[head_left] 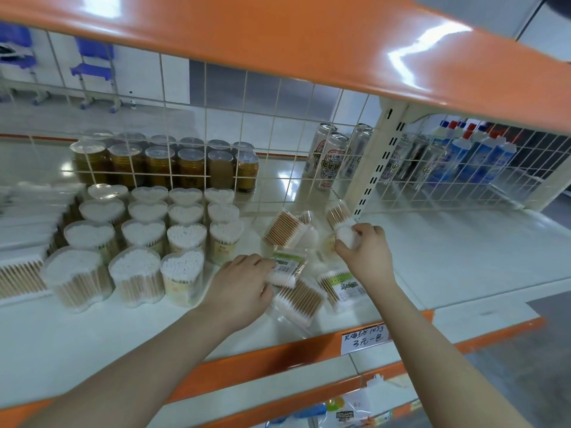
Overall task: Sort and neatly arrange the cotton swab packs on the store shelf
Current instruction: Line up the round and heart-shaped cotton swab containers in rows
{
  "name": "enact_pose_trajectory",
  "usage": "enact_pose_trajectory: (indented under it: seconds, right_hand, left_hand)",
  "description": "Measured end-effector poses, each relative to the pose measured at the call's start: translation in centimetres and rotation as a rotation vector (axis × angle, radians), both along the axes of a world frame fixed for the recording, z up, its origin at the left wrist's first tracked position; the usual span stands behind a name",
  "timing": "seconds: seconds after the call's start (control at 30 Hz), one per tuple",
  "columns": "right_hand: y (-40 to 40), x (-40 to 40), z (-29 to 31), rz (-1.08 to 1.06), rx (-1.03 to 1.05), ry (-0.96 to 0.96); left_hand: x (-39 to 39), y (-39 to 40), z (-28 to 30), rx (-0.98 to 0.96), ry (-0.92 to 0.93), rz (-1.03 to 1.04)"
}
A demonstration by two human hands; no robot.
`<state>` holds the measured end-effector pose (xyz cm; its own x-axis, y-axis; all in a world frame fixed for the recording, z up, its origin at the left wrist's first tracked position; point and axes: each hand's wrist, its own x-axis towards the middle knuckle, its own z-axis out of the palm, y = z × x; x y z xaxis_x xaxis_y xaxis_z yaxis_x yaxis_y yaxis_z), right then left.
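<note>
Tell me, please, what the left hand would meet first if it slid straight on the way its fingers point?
Likely the flat green-labelled bag of wooden cotton swabs that the left hand already grips; beyond it, another green-labelled bag.

Price tag [364, 338] on shelf edge: handwritten, ending "3元一包"; top line unclear.
Green pack label [343, 285]: print too blurred.
Beer cans [330, 159]: lettering illegible.

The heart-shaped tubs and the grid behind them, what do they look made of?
The heart-shaped tubs look like clear glossy plastic: the wooden swab sticks show through the walls. The grid behind looks like cream-coated metal wire, thin and rigid, though the coating could be paint or plastic.
</note>
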<state>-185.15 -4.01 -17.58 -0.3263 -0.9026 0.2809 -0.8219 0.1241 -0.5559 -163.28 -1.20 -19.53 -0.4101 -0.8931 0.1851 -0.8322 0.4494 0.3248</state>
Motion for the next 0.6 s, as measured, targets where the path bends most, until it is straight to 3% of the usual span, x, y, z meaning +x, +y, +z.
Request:
enact_pose_trajectory:
  seconds: [0.37, 0.6]
  right_hand:
    - [1.2, 0.6, 2.9, 0.137, 0.065, -0.156]
    - [2.0, 3.8, 3.7, 0.307, 0.106, -0.216]
  left_hand:
    - [-0.3, 0.9, 0.4, -0.015, 0.035, 0.040]
    - [-0.2, 1.4, 0.5, 0.119, 0.245, 0.077]
